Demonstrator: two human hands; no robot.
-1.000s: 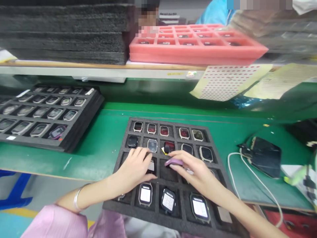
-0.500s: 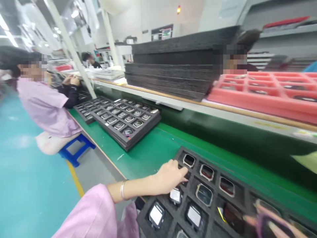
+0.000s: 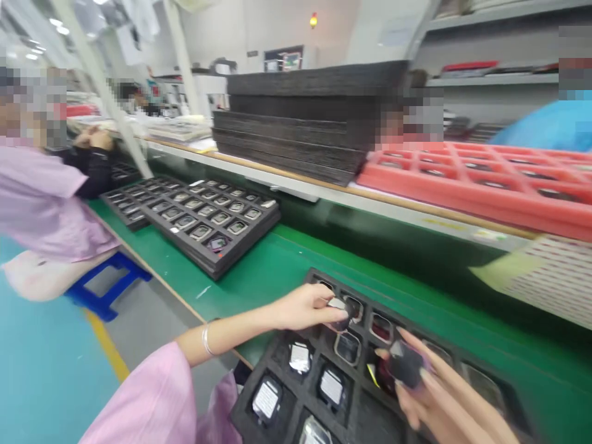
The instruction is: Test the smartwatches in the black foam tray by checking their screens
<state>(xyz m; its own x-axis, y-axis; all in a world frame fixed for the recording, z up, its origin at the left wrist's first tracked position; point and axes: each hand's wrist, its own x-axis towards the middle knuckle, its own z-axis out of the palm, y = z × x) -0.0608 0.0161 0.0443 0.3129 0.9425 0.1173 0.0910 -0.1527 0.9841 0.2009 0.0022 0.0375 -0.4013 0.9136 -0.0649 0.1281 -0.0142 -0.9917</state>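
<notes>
My left hand [image 3: 303, 308] pinches a small dark watch-sized part with a light face [image 3: 340, 308] just over the near black foam tray [image 3: 287, 425]. To its right, my right hand [image 3: 430, 394] grips a dark, rounded-square watch case [image 3: 406, 362] with a purplish edge, also above the tray. Tray pockets hold framed watch pieces, one dark with a clear window [image 3: 348, 347]. Nearer me lie black pieces with white labels, such as the labelled piece [image 3: 267, 398]. A yellow tab [image 3: 372, 375] shows beside my right fingers.
Stacked foam trays [image 3: 213, 262] of watch pieces sit farther left on the green bench [image 3: 259, 259]. Along the shelf stand a pile of black foam sheets [image 3: 287, 132] and a red divided tray [image 3: 462, 185]. A co-worker [image 3: 41, 185] sits left beside a blue stool [image 3: 108, 283].
My left hand, earlier reaching into a tray pocket, now holds a part raised above it. My right hand has brought the watch case in toward the left hand. The whole view has shifted right.
</notes>
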